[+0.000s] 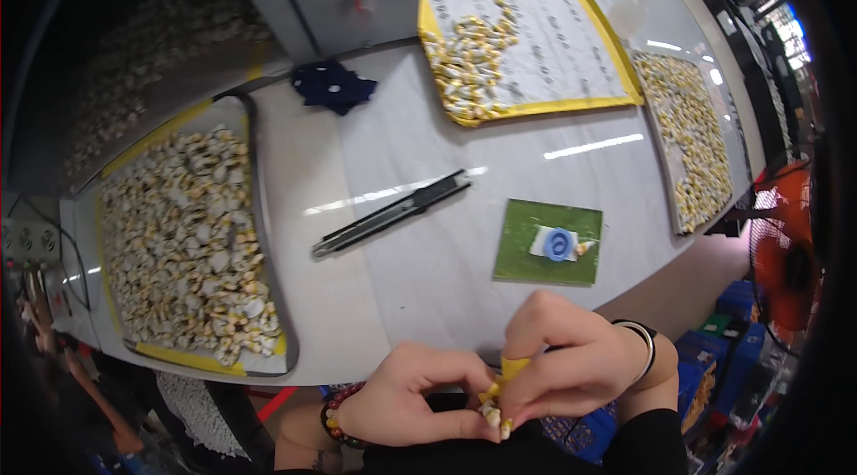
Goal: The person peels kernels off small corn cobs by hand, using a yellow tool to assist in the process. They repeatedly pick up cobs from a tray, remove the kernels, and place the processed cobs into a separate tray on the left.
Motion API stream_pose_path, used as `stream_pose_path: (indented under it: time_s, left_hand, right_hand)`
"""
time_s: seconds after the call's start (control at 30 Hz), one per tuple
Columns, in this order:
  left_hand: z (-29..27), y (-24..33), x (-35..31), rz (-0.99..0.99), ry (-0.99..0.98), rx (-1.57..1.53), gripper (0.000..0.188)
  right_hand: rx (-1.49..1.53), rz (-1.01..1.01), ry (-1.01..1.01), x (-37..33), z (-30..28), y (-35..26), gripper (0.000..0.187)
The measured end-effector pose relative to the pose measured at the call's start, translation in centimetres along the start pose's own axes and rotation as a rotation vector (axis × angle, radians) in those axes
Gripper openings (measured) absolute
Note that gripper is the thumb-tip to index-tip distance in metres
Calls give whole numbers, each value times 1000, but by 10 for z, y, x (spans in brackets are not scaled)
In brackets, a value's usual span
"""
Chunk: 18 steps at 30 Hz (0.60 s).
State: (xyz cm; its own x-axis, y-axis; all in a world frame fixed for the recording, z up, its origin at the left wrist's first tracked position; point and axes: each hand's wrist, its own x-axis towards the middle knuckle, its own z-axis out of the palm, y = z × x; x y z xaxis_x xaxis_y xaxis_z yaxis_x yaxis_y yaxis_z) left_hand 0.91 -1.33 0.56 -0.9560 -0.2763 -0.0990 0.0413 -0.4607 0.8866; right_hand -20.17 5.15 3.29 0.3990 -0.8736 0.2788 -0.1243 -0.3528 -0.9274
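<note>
Just past the table's near edge, my left hand and my right hand meet in front of me. Both are closed, their fingertips pinched round small white-and-yellow pieces. Something bright yellow shows among the right fingers; whether it is a finger cover or a held part is unclear. Beyond the right hand lies a green square mat. On it are a blue round piece over a white patch and one small white-and-yellow piece. Fingers partly hide what I hold.
A tray heaped with similar pieces stands at left, a yellow-edged tray at the back, and another filled tray at right. A black-grey bar-shaped tool and a dark blue cloth lie between. An orange fan stands far right.
</note>
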Motion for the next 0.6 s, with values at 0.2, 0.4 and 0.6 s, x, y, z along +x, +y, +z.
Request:
stream_pose_path:
  time_s: [0.2, 0.4, 0.6]
  left_hand:
    - [-34, 113, -69, 98, 337, 1377, 31]
    - [-123, 171, -44, -303, 775, 1602, 38]
    - [-298, 184, -2, 4, 911, 2075, 45]
  right_hand:
    - [-117, 89, 306, -33, -13, -15, 22]
    - [-280, 72, 374, -40, -22, -8, 20]
    - [-338, 15, 345, -33, -17, -20, 19]
